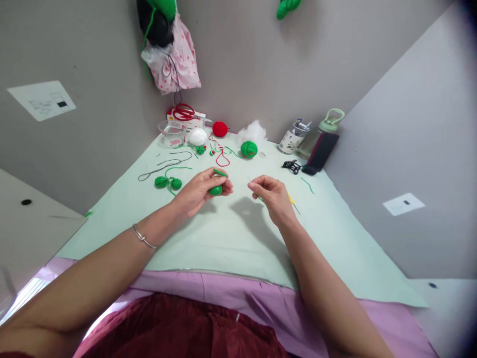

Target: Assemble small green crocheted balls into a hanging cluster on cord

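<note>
My left hand [201, 191], a silver bangle at its wrist, is closed around a small green crocheted piece [215, 190]; part of it shows between thumb and fingers. My right hand [270, 194] is apart from it, thumb and forefinger pinched on what looks like a thin needle [249, 179]. A bit of green yarn [260, 199] shows under those fingers. Behind the right hand a hook with a yellow handle [290, 199] sticks out; whether the hand touches it I cannot tell. Two round green crocheted pieces [176, 184] with yarn tails lie left of my left hand.
At the back stand red-handled scissors [184, 112] on a box, a clear tub [172, 135], white yarn [197, 136], red yarn [219, 129], a green yarn ball [249, 149] and stuffing [253, 132]. A pen cup [293, 139], bottle [316, 134], phone [321, 153] and black clip [291, 166] are at right.
</note>
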{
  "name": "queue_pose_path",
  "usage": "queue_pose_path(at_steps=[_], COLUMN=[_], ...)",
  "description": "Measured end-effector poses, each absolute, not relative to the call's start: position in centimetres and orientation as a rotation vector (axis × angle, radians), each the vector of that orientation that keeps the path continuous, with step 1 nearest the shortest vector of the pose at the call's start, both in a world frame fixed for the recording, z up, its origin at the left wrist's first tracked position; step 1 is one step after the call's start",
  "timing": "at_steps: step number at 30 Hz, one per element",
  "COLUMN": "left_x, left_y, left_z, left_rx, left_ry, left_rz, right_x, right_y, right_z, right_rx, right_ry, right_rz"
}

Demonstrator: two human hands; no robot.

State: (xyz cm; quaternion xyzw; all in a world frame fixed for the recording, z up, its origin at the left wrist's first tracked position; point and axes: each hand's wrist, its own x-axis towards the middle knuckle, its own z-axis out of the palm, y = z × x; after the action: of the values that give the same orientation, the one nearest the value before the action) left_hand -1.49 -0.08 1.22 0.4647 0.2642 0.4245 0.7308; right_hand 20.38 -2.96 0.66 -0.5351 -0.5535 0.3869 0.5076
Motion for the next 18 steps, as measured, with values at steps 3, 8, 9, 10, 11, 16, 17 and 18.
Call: queue_pose_path(at_steps=[3,8,9,10,11,16,17,18], left_x=[-1.0,-0.4,-0.3,-0.1,0.0,0.4,0.4,0.4], left_y=[-0.5,-0.9,-1.1,-1.2,-1.4,-1.8,-1.8,-1.8], left_z=[0.9,0.2,0.2,0.1,0.1,-0.1,-0.2,-0.2], left_rx=[1.093,1.322,1.363,1.395,1.42,1.581,1.613,1.636], left_ry=[0.593,0.676,0.689,0.703,0.72,0.799,0.803,0.802], left_rz=[0.874,0.862,0.866,0.866,0.867,0.902,0.904,0.901], right_x=[19.6,18.6,18.5,18.3,18.1,17.4,17.3,17.2], right_y=[-3.8,-4.5,-4.5,-4.6,-4.6,-4.9,-5.0,-5.1], right_z=[1.4,1.8,1.7,1.7,1.6,0.8,0.7,0.7], right_rx=[-1.158,-1.091,-1.091,-1.095,-1.102,-1.13,-1.132,-1.134], right_ry=[-1.296,-1.379,-1.396,-1.412,-1.428,-1.595,-1.637,-1.675], right_rz=[1.013,1.031,1.036,1.035,1.022,0.717,0.66,0.62])
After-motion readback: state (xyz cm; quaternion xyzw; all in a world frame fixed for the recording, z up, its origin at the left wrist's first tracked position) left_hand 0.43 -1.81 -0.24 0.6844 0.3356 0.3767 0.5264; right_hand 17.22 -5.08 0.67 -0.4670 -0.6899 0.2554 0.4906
